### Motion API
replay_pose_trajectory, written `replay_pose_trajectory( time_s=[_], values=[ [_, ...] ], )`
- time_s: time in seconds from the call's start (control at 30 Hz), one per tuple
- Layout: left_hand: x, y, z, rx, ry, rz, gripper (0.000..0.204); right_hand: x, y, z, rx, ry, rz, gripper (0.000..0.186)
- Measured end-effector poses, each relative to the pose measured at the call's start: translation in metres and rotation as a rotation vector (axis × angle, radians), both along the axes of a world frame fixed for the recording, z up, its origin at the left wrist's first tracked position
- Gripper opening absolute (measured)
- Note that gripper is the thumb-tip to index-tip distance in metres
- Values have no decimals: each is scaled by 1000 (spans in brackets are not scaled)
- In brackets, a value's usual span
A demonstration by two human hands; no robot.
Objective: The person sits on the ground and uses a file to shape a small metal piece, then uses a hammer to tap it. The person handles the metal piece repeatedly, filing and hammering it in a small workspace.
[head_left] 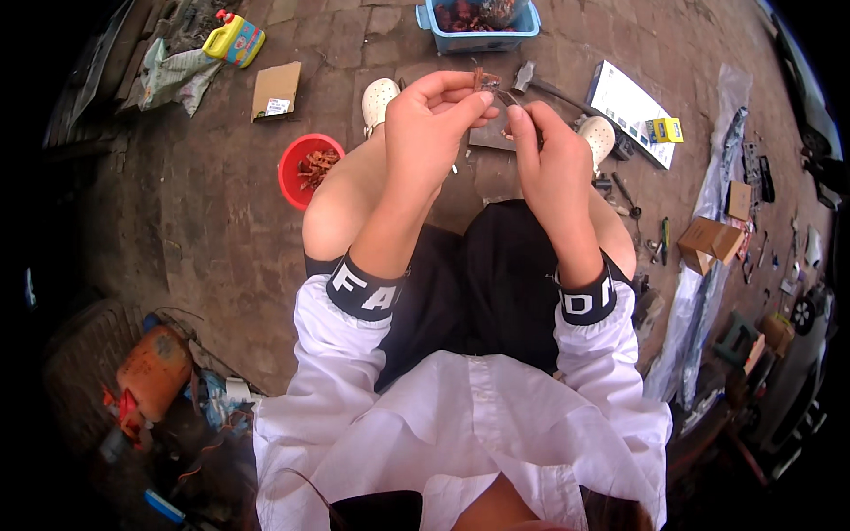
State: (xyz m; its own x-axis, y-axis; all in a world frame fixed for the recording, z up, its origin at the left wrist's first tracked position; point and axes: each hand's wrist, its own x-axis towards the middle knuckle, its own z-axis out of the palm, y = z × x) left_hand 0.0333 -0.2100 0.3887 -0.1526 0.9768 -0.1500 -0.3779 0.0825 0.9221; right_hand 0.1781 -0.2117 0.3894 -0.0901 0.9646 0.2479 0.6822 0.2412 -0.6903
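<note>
Raised in front of my knees, my left hand (427, 119) pinches a small reddish-brown piece (484, 80), copper-like in colour, between thumb and fingers. A thin dark strip (505, 96) runs from that piece toward my right hand (553, 155), whose thumb and fingertips are closed on its end. Whether the strip is wire or flat metal is too small to tell. Below the hands, a flat dark plate (489, 137) lies on the ground, partly hidden by my fingers. Just beyond my right hand is a hammer (540, 84) with a metal head.
A red bowl (288, 173) of copper-coloured scraps stands by my left knee. Ahead is a blue tub (487, 41) holding more pieces. A white flat box (620, 97) with a small yellow box (666, 130) lies right. A yellow jug (235, 40) and cardboard (274, 87) lie far left.
</note>
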Motion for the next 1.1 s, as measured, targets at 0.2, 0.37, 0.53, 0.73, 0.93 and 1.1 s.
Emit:
replay_pose_trajectory(
  time_s=[0.2, 0.37, 0.53, 0.73, 0.93, 1.1],
  values=[
    [2, 0, -2, 18, 4, 3, 25, -1, 5, 1, -1, -23, -21, 30],
    [2, 2, -3, 16, -15, 33, 21, -4, 6, -2, 61, 39, 13, 24],
    [1, 2, -3, 9, -25, 44, 21, -7, 6, 1, 125, 13, 19, 20],
    [3, 1, -1, 7, -23, 43, 21, -4, 8, 1, 190, -70, -69, 21],
    [3, 1, -3, 3, 30, 23, 22, -5, 9, 1, 187, -108, -70, 24],
    [3, 2, -4, 11, 5, 36, 21, -5, 9, 0, 207, -101, -86, 24]
  ],
)
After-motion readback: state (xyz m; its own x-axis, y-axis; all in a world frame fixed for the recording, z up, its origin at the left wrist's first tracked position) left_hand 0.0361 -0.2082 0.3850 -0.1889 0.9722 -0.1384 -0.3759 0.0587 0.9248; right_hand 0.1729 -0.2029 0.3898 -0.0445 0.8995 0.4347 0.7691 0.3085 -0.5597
